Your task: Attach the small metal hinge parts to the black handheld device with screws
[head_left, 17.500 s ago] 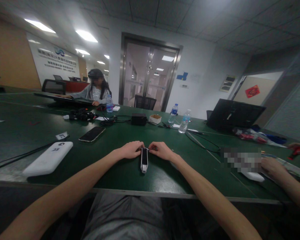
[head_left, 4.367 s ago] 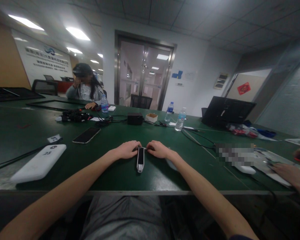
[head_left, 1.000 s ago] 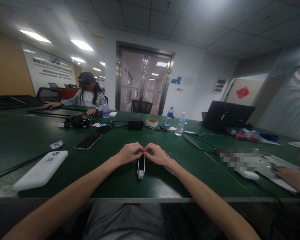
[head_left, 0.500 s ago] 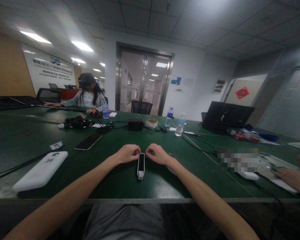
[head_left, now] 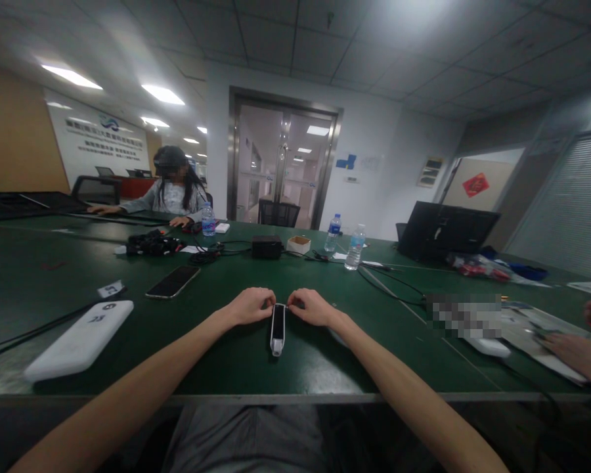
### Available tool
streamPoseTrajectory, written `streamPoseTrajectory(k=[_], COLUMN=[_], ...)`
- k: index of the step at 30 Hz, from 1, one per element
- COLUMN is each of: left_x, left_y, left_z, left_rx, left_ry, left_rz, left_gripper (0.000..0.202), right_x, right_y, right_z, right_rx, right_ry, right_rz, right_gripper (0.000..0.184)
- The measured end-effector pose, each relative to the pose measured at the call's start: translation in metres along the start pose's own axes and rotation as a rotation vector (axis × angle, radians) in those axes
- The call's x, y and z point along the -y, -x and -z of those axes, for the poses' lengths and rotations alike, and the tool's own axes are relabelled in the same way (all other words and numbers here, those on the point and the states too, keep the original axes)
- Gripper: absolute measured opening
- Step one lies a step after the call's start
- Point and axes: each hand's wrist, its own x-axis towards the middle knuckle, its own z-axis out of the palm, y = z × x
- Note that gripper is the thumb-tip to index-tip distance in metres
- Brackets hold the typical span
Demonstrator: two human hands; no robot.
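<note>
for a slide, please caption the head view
Left hand and right hand flank a slim white black-topped device on a green table.

Bare forearms extended, left hand, right hand just apart, fingers curled, perhaps pinching.

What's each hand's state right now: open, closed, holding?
Left hand: curled beside the slim black-and-white device, near its far end; can't tell if it's holding anything.
Right hand: curled near the same end, opposite side; grip can't be told either.

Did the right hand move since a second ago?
Yes, a little right against the gadget: the right hand met the left hand over its far end; now it's right of that end.
</note>
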Motion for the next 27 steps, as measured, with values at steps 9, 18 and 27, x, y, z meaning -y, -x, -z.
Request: streamPoseTrajectory(k=[9, 18, 27], left_x=[-0.001, 0.001, -0.006], left_y=[-0.001, 0.000, 0.003], left_z=[-0.002, -0.002, 0.003], left_rx=[0.075, 0.159, 0.183], left_ry=[-0.040, -0.035, -0.046], left_rz=[0.065, 0.096, 0.123], left_gripper=[0.016, 0.017, 0.018], right_x=[-0.008, -0.018, -0.024], right_y=[-0.001, 0.000, 0.000], right_z=[0.001, -0.002, -0.006], right_rx=[0.156, 0.158, 0.158], right_ry=[0.077, 0.119, 0.110], right_rz=[-0.119, -0.177, -0.156], right_gripper=[0.014, 0.018, 0.018])
